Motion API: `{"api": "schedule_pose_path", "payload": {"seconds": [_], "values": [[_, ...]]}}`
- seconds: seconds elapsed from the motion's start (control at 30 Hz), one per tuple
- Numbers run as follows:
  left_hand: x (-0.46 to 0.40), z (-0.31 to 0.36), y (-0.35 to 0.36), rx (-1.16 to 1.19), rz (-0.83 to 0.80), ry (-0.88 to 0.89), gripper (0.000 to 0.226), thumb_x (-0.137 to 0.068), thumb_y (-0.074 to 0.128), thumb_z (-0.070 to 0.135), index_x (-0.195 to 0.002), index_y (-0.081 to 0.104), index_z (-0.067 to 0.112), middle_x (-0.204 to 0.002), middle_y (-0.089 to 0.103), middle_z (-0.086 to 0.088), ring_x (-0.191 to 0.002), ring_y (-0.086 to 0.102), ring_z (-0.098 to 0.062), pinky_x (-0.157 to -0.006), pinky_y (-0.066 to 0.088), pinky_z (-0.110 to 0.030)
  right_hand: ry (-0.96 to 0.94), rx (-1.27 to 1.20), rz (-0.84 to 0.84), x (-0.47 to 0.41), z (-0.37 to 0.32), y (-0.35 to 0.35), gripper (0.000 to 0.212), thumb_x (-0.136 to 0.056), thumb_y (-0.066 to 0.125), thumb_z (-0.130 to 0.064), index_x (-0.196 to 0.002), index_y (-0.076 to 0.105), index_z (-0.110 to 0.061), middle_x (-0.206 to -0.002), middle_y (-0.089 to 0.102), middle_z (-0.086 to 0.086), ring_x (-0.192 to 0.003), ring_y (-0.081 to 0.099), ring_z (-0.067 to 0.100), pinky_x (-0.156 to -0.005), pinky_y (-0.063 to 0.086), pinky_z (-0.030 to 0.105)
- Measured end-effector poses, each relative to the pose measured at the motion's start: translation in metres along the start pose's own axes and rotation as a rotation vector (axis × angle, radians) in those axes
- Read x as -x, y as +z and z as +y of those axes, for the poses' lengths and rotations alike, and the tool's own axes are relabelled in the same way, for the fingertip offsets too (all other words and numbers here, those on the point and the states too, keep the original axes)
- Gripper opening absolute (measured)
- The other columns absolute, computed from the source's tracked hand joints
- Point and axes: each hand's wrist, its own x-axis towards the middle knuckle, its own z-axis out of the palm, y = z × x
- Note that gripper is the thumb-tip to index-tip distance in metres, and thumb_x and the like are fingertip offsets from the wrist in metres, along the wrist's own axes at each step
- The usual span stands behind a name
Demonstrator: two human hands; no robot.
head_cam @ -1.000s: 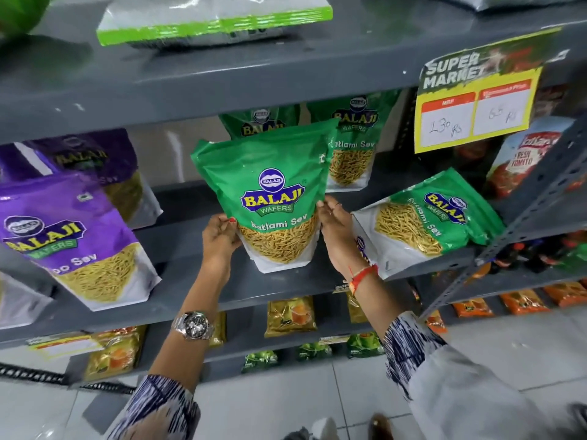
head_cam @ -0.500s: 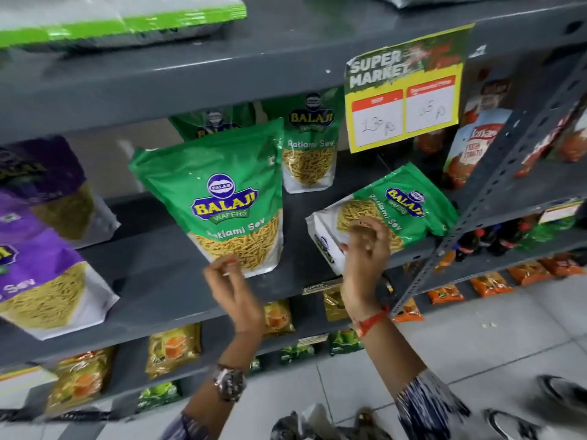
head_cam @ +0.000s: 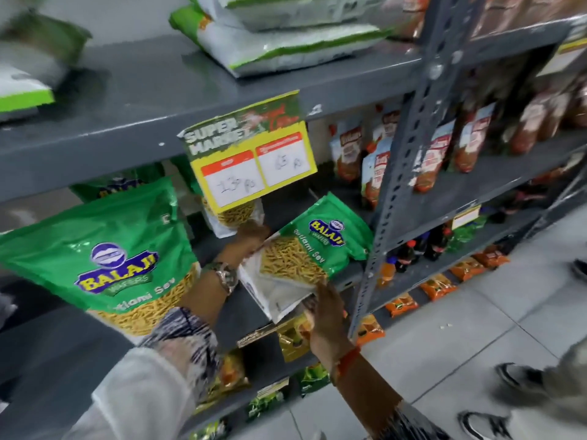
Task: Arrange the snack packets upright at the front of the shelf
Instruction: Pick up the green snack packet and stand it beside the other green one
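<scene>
A green Balaji Ratlami Sev packet lies tilted on the grey shelf, its white bottom hanging over the front edge. My left hand grips its upper left side from behind. My right hand holds its lower white corner from below. A second green packet stands upright at the shelf front on the left. A third green packet stands further back, half hidden by a yellow price card.
A slotted steel upright stands just right of the tilted packet. Red sauce pouches fill the neighbouring bay. White and green bags lie on the shelf above. Small orange and green packets line lower shelves. Shoes stand on the tiled floor.
My left hand left the upright packet and reached right behind the tilted one. My right hand dropped from its front to its lower corner. The view swung right and closer.
</scene>
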Motion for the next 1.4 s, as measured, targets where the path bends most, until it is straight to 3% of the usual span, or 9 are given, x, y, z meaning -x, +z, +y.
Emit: {"api": "schedule_pose_path", "payload": {"seconds": [0.1, 0.17, 0.33, 0.47, 0.63, 0.73, 0.87, 0.97, 1.4], "values": [[-0.004, 0.002, 0.001, 0.224, -0.123, -0.033, 0.025, -0.085, 0.058, 0.015, -0.09, 0.065, -0.009, -0.069, 0.064, -0.009, -0.056, 0.055, -0.015, -0.064, 0.041, -0.021, 0.092, -0.027, 0.025, -0.001, -0.009, 0.0, 0.029, -0.097, 0.042, -0.012, -0.122, 0.052, 0.0, -0.114, 0.059, 0.017, -0.107, 0.059, 0.03, -0.089, 0.044, 0.034], [-0.005, 0.001, 0.004, 0.266, -0.122, -0.033, 0.029, -0.085, 0.058, 0.013, -0.092, 0.064, -0.014, -0.088, 0.07, -0.02, -0.068, 0.062, -0.019, -0.078, 0.042, -0.03, 0.131, -0.026, 0.013, -0.002, -0.013, -0.003, 0.025, -0.097, 0.041, -0.011, -0.114, 0.056, -0.003, -0.121, 0.059, 0.02, -0.114, 0.056, 0.034, -0.093, 0.042, 0.038], [0.008, -0.008, 0.013, 0.274, -0.022, 0.008, 0.027, -0.083, 0.062, 0.015, -0.1, 0.065, -0.006, -0.108, 0.064, -0.016, -0.093, 0.059, -0.023, -0.074, 0.047, -0.011, 0.123, 0.022, 0.004, -0.005, -0.015, -0.016, 0.024, -0.095, 0.04, -0.015, -0.078, 0.057, -0.015, -0.077, 0.058, 0.005, -0.066, 0.053, 0.017, -0.057, 0.044, 0.027], [0.03, -0.029, 0.023, 0.245, 0.108, 0.005, 0.02, -0.082, 0.062, 0.014, -0.093, 0.069, 0.0, -0.102, 0.069, -0.022, -0.095, 0.063, -0.033, -0.079, 0.046, -0.032, 0.154, 0.098, 0.038, 0.001, -0.02, -0.025, 0.024, -0.09, 0.045, -0.014, -0.068, 0.053, -0.014, -0.065, 0.054, 0.004, -0.053, 0.051, 0.016, -0.04, 0.04, 0.019], [0.081, -0.046, 0.037, 0.377, 0.284, -0.086, 0.021, -0.081, 0.054, 0.007, -0.068, 0.07, 0.009, -0.049, 0.061, -0.012, -0.038, 0.046, -0.008, -0.046, 0.032, -0.022, 0.045, 0.25, 0.065, 0.014, -0.025, -0.037, 0.02, -0.091, 0.046, -0.015, -0.08, 0.061, -0.009, -0.085, 0.065, 0.011, -0.077, 0.064, 0.027, -0.067, 0.052, 0.033], [0.119, -0.054, 0.042, 0.516, 0.323, -0.148, 0.025, -0.087, 0.05, 0.008, -0.066, 0.062, 0.013, -0.037, 0.047, 0.01, -0.038, 0.037, -0.011, -0.042, 0.031, -0.021, -0.046, 0.207, 0.087, 0.027, -0.028, -0.039, 0.026, -0.091, 0.047, -0.01, -0.1, 0.063, 0.01, -0.112, 0.062, 0.034, -0.108, 0.059, 0.045, -0.096, 0.046, 0.055], [0.17, -0.057, 0.04, 0.758, 0.32, -0.147, 0.026, -0.089, 0.048, 0.007, -0.067, 0.055, 0.018, -0.05, 0.043, 0.0, -0.047, 0.037, -0.015, -0.049, 0.032, -0.023, -0.152, 0.2, 0.024, 0.045, -0.031, -0.052, 0.023, -0.094, 0.048, -0.011, -0.083, 0.065, -0.001, -0.095, 0.065, 0.023, -0.101, 0.061, 0.039, -0.1, 0.042, 0.056], [0.202, -0.056, 0.035, 0.845, 0.294, -0.08, 0.027, -0.089, 0.045, 0.003, -0.067, 0.054, 0.017, -0.044, 0.048, 0.011, -0.045, 0.04, -0.009, -0.045, 0.035, -0.02, -0.19, 0.219, -0.036, 0.061, -0.032, -0.059, 0.029, -0.094, 0.05, -0.014, -0.11, 0.062, 0.006, -0.117, 0.061, 0.032, -0.111, 0.058, 0.046, -0.099, 0.044, 0.06], [0.236, -0.061, 0.041, 0.964, 0.305, -0.049, 0.024, -0.09, 0.044, 0.003, -0.072, 0.056, 0.015, -0.056, 0.061, 0.004, -0.057, 0.056, -0.015, -0.052, 0.049, -0.025, -0.327, 0.271, -0.137, 0.078, -0.029, -0.082, 0.025, -0.093, 0.051, -0.015, -0.079, 0.07, -0.026, -0.073, 0.075, -0.014, -0.074, 0.069, 0.001, -0.065, 0.056, 0.018]]}}
